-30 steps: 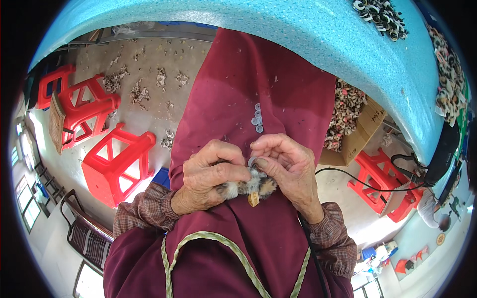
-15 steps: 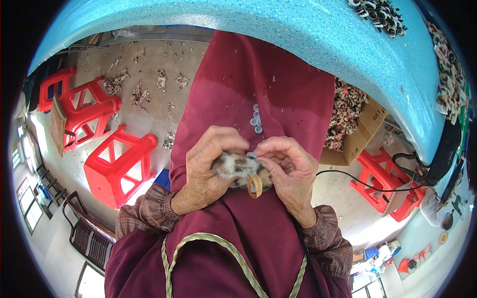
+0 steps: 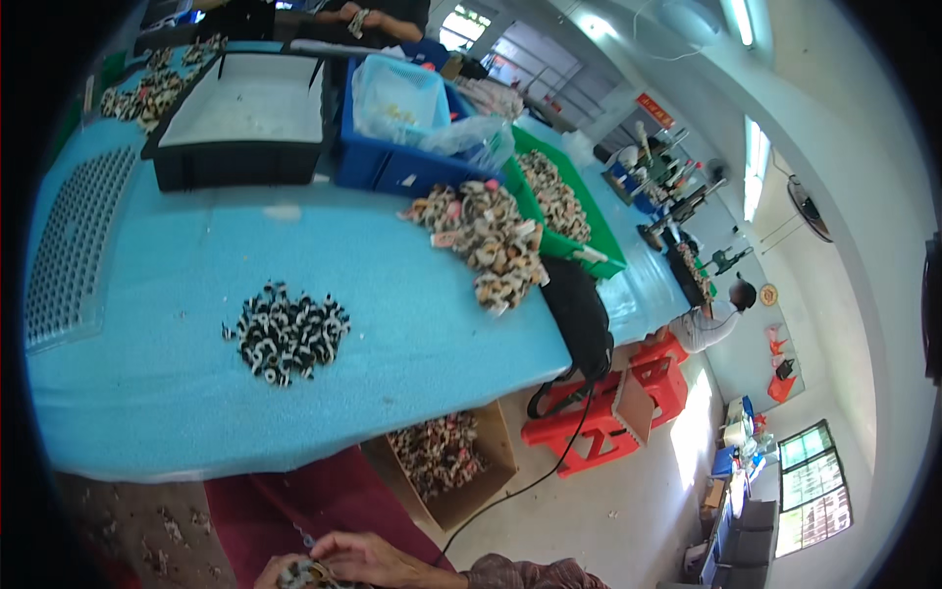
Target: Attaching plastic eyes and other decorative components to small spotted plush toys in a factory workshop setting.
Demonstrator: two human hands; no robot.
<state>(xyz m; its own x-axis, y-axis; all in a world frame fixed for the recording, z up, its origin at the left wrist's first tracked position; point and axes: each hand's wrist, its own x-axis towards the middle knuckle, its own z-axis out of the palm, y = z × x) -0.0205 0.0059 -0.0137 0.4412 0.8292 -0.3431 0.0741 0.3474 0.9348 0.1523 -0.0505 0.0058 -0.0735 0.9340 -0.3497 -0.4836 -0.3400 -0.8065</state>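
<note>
At the lower edge, my left hand (image 3: 274,570) is closed round a small furry piece (image 3: 306,575) of mottled grey, white and brown. My right hand (image 3: 371,560) lies against the same piece, its fingers bent over it. The picture's edge cuts off part of the piece and most of my left hand. Below both hands spreads a dark red apron (image 3: 324,496), with a few small pale discs (image 3: 307,540) just beyond my fingers. A heap of small black-and-white curled pieces (image 3: 287,334) lies on the blue table (image 3: 157,412) in front of me.
Along the table stand a black tray (image 3: 235,167), a blue crate (image 3: 392,169) and a green crate (image 3: 601,257). A mixed furry heap (image 3: 496,245) sits beside them. At right are a black bag (image 3: 577,309), a carton (image 3: 496,461) and red stools (image 3: 589,422). Other people sit farther off.
The view has swung up from my lap to the table and room, so my hands now appear at the lower edge. They stay together at the furry piece.
</note>
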